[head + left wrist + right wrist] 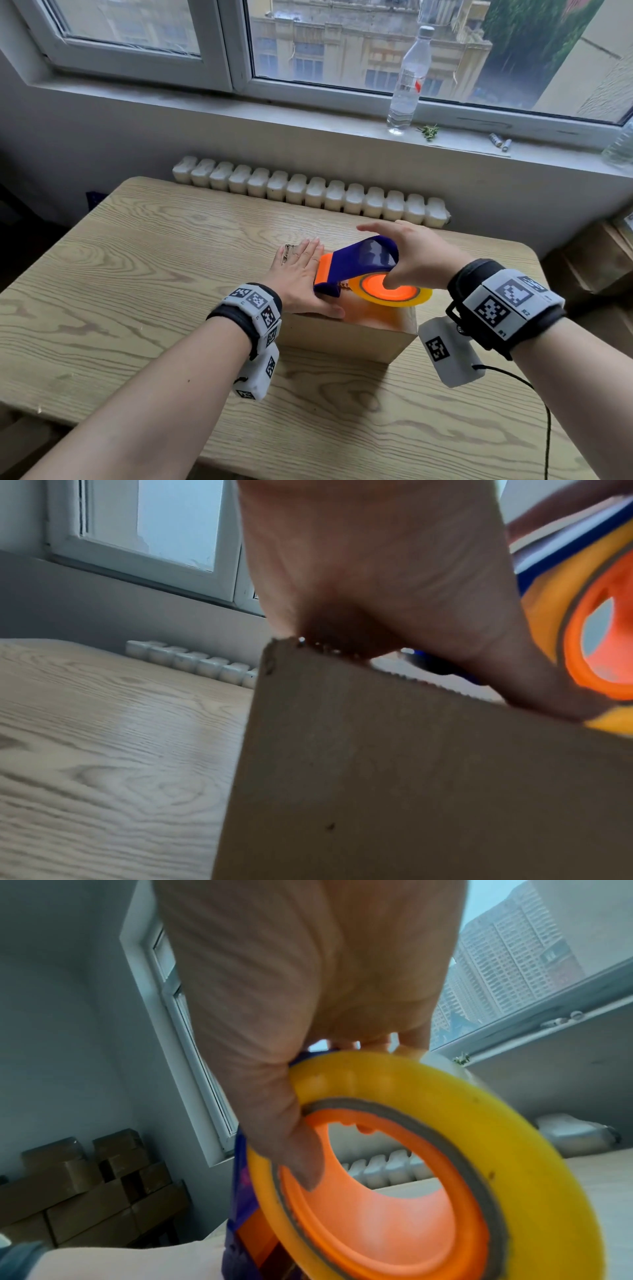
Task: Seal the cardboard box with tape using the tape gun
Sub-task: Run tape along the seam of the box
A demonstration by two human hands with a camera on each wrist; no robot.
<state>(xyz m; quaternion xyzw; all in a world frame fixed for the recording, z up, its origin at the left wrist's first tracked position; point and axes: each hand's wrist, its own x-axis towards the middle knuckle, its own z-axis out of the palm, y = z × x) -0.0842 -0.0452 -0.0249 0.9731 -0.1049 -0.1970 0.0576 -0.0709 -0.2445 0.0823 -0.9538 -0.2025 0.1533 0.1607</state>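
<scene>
Left hand (301,274): flat, fingers straight and together, palm pressing down on the top of the small brown cardboard box (346,334); holds nothing.
Right hand (416,260): curled over the blue-and-orange plastic tape gun (356,262), thumb hooked into the orange core of the yellow tape roll (394,291), fingers arched over the blue cover.
Box: stands on the pale wood-grain table (144,260), near its middle, under both hands.
Tape gun: resting on the box top just beside the left hand, orange nose pointing away from the person, roll towards them. Whether tape is already stuck down cannot be told.
Step in hand, as judged: laying the strip along the top seam. To do it well, keep the left palm bearing on the flaps so they stay level, hold the nose pressed to the cardboard, travel in one straight line along the seam, and carry past the edge before cutting.
</scene>
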